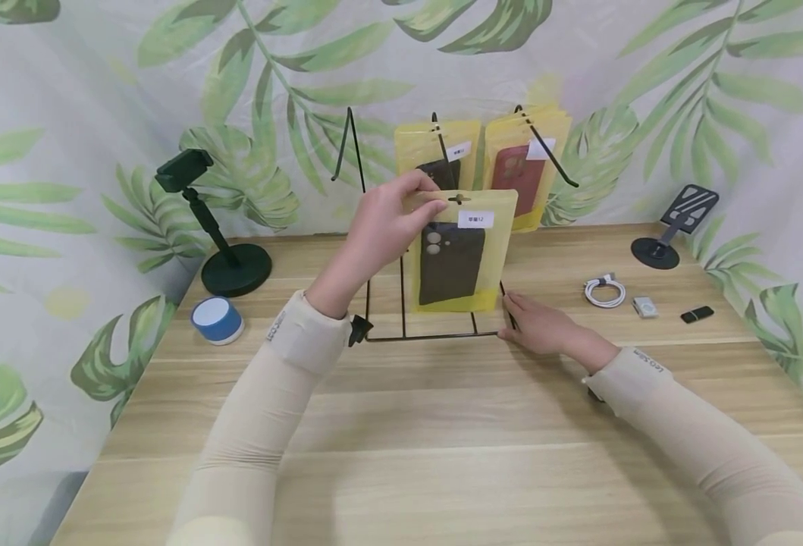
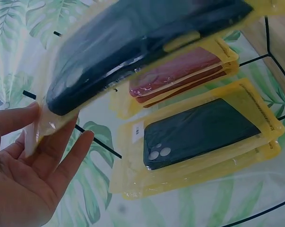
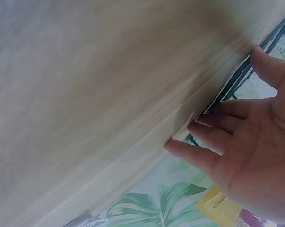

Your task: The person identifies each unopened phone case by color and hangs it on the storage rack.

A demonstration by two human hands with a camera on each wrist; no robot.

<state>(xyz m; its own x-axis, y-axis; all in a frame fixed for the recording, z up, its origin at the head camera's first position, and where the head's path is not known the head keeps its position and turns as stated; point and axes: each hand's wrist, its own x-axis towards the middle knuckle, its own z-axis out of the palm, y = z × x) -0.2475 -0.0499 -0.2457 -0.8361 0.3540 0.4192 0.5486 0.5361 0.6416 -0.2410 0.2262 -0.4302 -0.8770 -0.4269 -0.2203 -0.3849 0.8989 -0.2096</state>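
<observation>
My left hand (image 1: pixel 393 216) pinches the top corner of a yellow phone case package (image 1: pixel 500 262) with a dark case inside and a white label. The package hangs upright in front of a black wire rack (image 1: pixel 435 337), close to its middle hook. In the left wrist view, thumb and fingers hold the package (image 2: pixel 128 52) by its end. My right hand (image 1: pixel 544 327) touches the front right corner of the rack's base, fingers extended and fingertips down at the table. Behind hang yellow packages with dark cases (image 1: pixel 404 148) and others with red cases (image 1: pixel 513 178).
The rack's left hook (image 1: pixel 341 148) carries nothing. A black phone stand (image 1: pixel 233 269) and a blue-and-white round object (image 1: pixel 217 318) are at left. At right lie a coiled white cable (image 1: pixel 604 291), a small square item (image 1: pixel 644 306), a black stick (image 1: pixel 697 314) and another phone stand (image 1: pixel 655 252).
</observation>
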